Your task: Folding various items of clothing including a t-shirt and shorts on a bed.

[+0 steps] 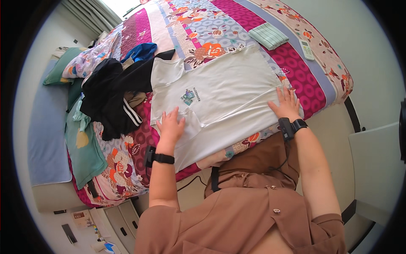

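Note:
A white T-shirt [228,84] with a small printed emblem on its chest lies spread sideways on the bed, its collar end to the left and its hem to the right. One near-side sleeve is folded in over the body, and a long crease runs from it toward the hem. My left hand [171,125] rests on the shirt by that sleeve, fingers spread. Near the hem corner, my right hand [284,104] lies flat with its fingers apart. Neither hand grips the fabric. Black straps with small devices circle both wrists.
Left of the shirt lies a heap of black clothing [105,93] with a blue garment [143,51] behind it. Green pillows [84,148] lie by the headboard [46,127]. At the far right are a folded striped cloth [269,35] and a remote control [306,50]. A drawer cabinet [122,224] stands lower left.

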Available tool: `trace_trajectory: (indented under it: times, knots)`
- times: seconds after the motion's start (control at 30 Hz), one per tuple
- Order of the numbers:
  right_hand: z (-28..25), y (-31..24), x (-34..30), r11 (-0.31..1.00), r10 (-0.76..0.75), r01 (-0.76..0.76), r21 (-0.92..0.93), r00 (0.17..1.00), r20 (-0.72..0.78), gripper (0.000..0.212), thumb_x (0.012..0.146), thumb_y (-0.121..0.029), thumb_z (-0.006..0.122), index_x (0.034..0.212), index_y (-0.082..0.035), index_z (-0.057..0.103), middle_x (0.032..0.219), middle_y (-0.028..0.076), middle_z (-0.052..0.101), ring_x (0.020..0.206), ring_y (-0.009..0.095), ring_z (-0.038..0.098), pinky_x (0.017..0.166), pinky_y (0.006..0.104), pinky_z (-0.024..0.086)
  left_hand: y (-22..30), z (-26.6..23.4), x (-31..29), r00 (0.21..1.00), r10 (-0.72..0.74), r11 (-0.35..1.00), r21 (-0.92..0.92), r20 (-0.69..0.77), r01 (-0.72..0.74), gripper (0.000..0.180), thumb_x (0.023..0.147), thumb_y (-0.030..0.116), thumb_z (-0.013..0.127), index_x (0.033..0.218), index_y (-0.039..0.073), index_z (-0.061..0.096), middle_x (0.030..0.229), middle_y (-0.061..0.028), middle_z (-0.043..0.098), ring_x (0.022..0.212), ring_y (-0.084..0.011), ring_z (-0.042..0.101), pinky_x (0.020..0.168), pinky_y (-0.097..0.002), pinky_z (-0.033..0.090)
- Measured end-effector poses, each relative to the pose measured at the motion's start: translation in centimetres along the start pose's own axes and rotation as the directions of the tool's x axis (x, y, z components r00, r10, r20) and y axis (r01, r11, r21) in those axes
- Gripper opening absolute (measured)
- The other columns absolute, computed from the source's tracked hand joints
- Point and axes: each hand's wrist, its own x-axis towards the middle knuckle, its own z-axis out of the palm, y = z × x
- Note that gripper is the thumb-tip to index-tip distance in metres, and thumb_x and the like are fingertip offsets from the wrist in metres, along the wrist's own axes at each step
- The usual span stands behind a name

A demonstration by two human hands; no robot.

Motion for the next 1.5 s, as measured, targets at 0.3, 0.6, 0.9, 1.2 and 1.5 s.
trace_trajectory:
  times: [0.3,0.6,0.9,1.2,1.5]
  knots:
    - [0.1,0.1,-0.1,0.999,0.004,-0.004,0.035,1.000,0.001,0.081,0.083,-0.064,0.045,0.148,-0.026,0.015,0.155,0.004,0.004,0.142,0.027,-0.002,0.112,0.0520,0.001,-1.3,-3.4,1.7,0.934,0.131,0.987,0.046,0.334,-0.155,0.041,0.063,0.026,0.070,0.098,0.004,0.066,0.099,-0.0195,0.062,0.096,-0.0356,0.058,0.087,-0.0423,0.045]
    - [-0.1,0.2,-0.4,0.998,0.020,-0.021,0.051,1.000,0.014,0.079,0.084,-0.065,0.042,0.148,-0.026,0.014,0.155,0.002,0.004,0.142,0.025,-0.003,0.112,0.0504,0.000,-0.2,-3.7,0.6,0.948,0.208,0.973,-0.148,0.240,-0.176,0.033,0.062,0.014,0.068,0.088,-0.003,0.059,0.087,-0.0232,0.061,0.085,-0.0379,0.058,0.074,-0.0400,0.047]
    - [0.1,0.6,-0.5,0.996,-0.009,0.012,0.084,0.999,-0.044,0.078,0.084,-0.065,0.041,0.147,-0.025,0.019,0.154,0.005,0.008,0.142,0.027,0.002,0.112,0.0518,0.000,0.9,-6.8,0.6,0.857,0.299,0.954,-0.097,0.420,-0.285,0.053,0.066,0.000,0.054,0.118,0.006,0.048,0.092,-0.0227,0.062,0.091,-0.0377,0.059,0.077,-0.0399,0.048]
    - [0.7,0.9,-0.1,0.996,0.002,0.001,0.093,0.999,-0.041,0.077,0.084,-0.065,0.040,0.147,-0.027,0.018,0.154,0.003,0.009,0.142,0.027,0.002,0.112,0.0513,0.001,0.6,-6.2,2.3,0.904,0.239,0.914,0.233,0.353,-0.333,0.019,0.061,0.001,0.058,0.080,0.000,0.062,0.088,-0.0194,0.064,0.085,-0.0403,0.059,0.074,-0.0417,0.048]
    - [0.5,0.7,0.0,0.997,0.022,-0.022,0.068,1.000,-0.003,0.077,0.085,-0.066,0.039,0.147,-0.028,0.014,0.155,0.001,0.005,0.142,0.026,-0.001,0.112,0.0506,0.000,0.1,-6.6,3.3,0.855,0.105,0.986,-0.165,0.508,-0.023,0.021,0.064,0.007,0.067,0.078,-0.001,0.054,0.064,-0.0056,0.050,0.064,-0.0155,0.051,0.059,-0.0300,0.042]
